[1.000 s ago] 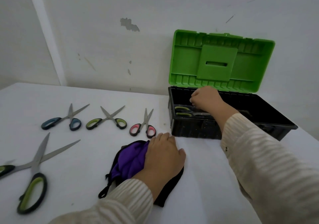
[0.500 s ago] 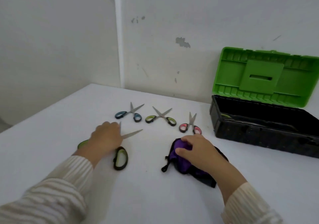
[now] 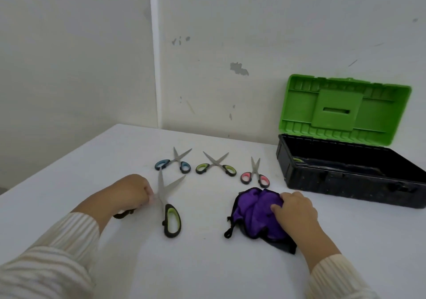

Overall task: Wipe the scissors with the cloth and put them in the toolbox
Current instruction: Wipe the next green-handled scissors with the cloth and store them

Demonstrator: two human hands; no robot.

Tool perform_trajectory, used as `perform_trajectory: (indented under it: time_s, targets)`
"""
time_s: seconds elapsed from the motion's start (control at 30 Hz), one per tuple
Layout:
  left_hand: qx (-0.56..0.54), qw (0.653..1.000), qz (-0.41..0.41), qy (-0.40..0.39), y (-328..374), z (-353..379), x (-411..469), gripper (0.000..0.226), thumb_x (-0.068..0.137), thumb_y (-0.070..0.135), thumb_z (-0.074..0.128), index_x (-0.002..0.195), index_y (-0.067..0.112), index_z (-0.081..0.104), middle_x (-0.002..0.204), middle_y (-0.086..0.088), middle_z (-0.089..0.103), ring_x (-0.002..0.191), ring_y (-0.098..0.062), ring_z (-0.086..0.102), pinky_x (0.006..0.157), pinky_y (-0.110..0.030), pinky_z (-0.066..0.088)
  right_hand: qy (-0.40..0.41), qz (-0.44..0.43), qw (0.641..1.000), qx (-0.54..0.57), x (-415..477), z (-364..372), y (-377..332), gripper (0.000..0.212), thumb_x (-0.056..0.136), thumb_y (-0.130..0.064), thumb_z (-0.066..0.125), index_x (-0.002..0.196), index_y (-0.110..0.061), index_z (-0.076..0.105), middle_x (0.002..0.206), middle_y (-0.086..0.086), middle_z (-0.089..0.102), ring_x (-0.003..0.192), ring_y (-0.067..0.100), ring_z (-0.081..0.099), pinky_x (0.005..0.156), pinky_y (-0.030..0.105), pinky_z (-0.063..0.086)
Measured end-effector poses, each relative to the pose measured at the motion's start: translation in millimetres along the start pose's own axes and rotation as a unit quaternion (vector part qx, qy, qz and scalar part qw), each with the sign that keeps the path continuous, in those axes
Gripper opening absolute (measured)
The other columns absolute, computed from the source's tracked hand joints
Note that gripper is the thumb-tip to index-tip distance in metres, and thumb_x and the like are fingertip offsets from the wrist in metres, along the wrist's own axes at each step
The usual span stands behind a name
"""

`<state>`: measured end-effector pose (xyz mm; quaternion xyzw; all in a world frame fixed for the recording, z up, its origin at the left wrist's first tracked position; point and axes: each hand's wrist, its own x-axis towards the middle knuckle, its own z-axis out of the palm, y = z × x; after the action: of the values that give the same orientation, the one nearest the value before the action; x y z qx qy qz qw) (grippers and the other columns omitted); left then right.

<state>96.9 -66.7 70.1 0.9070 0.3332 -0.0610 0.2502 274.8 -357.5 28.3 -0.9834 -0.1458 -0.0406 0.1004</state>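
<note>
Drawn back leftward, the left hand (image 3: pixel 130 195) now pinches the large scissors (image 3: pixel 163 192) near the pivot, grey blades splayed, handles black and lime, lying left of the purple cloth (image 3: pixel 253 208). Nearby, the right hand (image 3: pixel 296 212) clutches that cloth.

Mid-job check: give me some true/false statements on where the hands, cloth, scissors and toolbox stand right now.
1. The toolbox has its lid open. True.
2. The left hand holds the purple cloth. False: the right hand holds it, and the left grips the large scissors.
3. The pink-handled scissors lie inside the toolbox. False: they lie on the table, left of the toolbox.
4. Three small scissors lie in a row on the table. True: the blue-handled scissors, the green-handled scissors and the pink-handled ones.
</note>
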Motion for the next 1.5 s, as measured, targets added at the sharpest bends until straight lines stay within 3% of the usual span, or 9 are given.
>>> perform_trajectory:
  time_s: [0.17, 0.3, 0.4, 0.6, 0.8, 1.13, 1.27, 1.37, 1.5]
  targets:
    - [-0.272, 0.96, 0.028, -0.062, 6, -11, -4, 0.008, 0.089, 0.002, 0.057, 0.095, 0.004, 0.063, 0.089, -0.013, 0.067, 0.067, -0.023, 0.066, 0.057, -0.032, 0.051, -0.01, 0.04, 0.999, -0.01, 4, -1, 8, 0.045, 0.085, -0.053, 0.047, 0.113, -0.018, 0.054, 0.113, 0.007, 0.05, 0.106, 0.026, 0.048, 0.088, 0.038, 0.042]
    - [-0.386, 0.914, 0.077, -0.093, 38, 4, -5, 0.011, 0.093, -0.001, 0.051, 0.096, 0.005, 0.059, 0.084, -0.013, 0.065, 0.062, -0.024, 0.061, 0.056, -0.035, 0.052, 0.008, 0.02, 0.999, 0.041, 4, -3, 7, 0.027, 0.086, -0.043, 0.052, 0.098, -0.02, 0.059, 0.103, 0.002, 0.05, 0.098, 0.023, 0.048, 0.085, 0.037, 0.041]
    - [-0.443, 0.883, 0.092, -0.124, 68, 18, -5, 0.007, 0.093, 0.003, 0.052, 0.09, 0.005, 0.058, 0.075, -0.011, 0.06, 0.056, -0.023, 0.06, 0.053, -0.034, 0.051, 0.071, -0.018, 0.981, 0.178, 1, -10, 9, 0.019, 0.085, -0.036, 0.057, 0.082, -0.018, 0.059, 0.089, -0.001, 0.057, 0.084, 0.019, 0.052, 0.077, 0.035, 0.045]
    - [-0.469, 0.866, 0.105, -0.141, 98, 48, -3, 0.009, 0.09, 0.012, 0.06, 0.085, 0.005, 0.059, 0.074, -0.011, 0.066, 0.046, -0.019, 0.052, 0.047, -0.031, 0.046, -0.028, -0.007, 0.831, 0.555, -15, -32, -5, 0.005, 0.085, -0.024, 0.061, 0.086, -0.02, 0.058, 0.09, 0.009, 0.066, 0.082, 0.026, 0.064, 0.072, 0.042, 0.056]
    - [-0.507, 0.849, 0.095, -0.113, 108, 63, -3, 0.011, 0.093, 0.013, 0.057, 0.084, 0.006, 0.058, 0.078, -0.01, 0.073, 0.043, -0.017, 0.05, 0.045, -0.027, 0.045, -0.179, -0.135, 0.858, 0.463, -19, -26, -17, 0.034, 0.074, -0.016, 0.074, 0.098, -0.032, 0.056, 0.1, -0.003, 0.064, 0.093, 0.01, 0.062, 0.081, 0.023, 0.053]
    - [-0.454, 0.872, 0.097, -0.156, 99, 59, -3, 0.022, 0.091, 0.021, 0.061, 0.088, 0.001, 0.067, 0.071, -0.009, 0.069, 0.043, -0.017, 0.052, 0.043, -0.027, 0.044, -0.181, -0.107, 0.835, 0.508, -13, -31, -3, 0.012, 0.085, -0.019, 0.062, 0.089, -0.03, 0.065, 0.097, 0.004, 0.07, 0.088, 0.026, 0.067, 0.083, 0.042, 0.055]
    - [-0.396, 0.89, 0.113, -0.196, 98, 56, -6, 0.025, 0.09, 0.023, 0.063, 0.096, -0.001, 0.067, 0.069, -0.009, 0.068, 0.042, -0.017, 0.051, 0.045, -0.026, 0.044, -0.049, 0.02, 0.785, 0.618, 2, -30, -1, 0.013, 0.087, -0.015, 0.06, 0.083, -0.023, 0.068, 0.097, 0.013, 0.071, 0.086, 0.027, 0.066, 0.087, 0.045, 0.053]
    - [-0.378, 0.894, 0.128, -0.202, 102, 60, -8, 0.026, 0.091, 0.023, 0.062, 0.093, -0.002, 0.067, 0.067, -0.009, 0.068, 0.042, -0.017, 0.053, 0.045, -0.025, 0.045, 0.071, -0.017, 0.84, 0.537, 2, -39, -6, 0.013, 0.087, -0.019, 0.059, 0.084, -0.028, 0.067, 0.091, 0.0, 0.07, 0.087, 0.017, 0.064, 0.081, 0.032, 0.053]
    - [-0.395, 0.89, 0.13, -0.185, 109, 68, -10, 0.023, 0.092, 0.02, 0.06, 0.081, 0.001, 0.066, 0.063, -0.01, 0.067, 0.04, -0.017, 0.055, 0.042, -0.023, 0.045, 0.03, -0.257, 0.913, 0.314, -23, -38, -34, 0.023, 0.092, -0.027, 0.048, 0.079, -0.02, 0.065, 0.079, -0.005, 0.062, 0.075, 0.003, 0.052, 0.067, 0.012, 0.04]
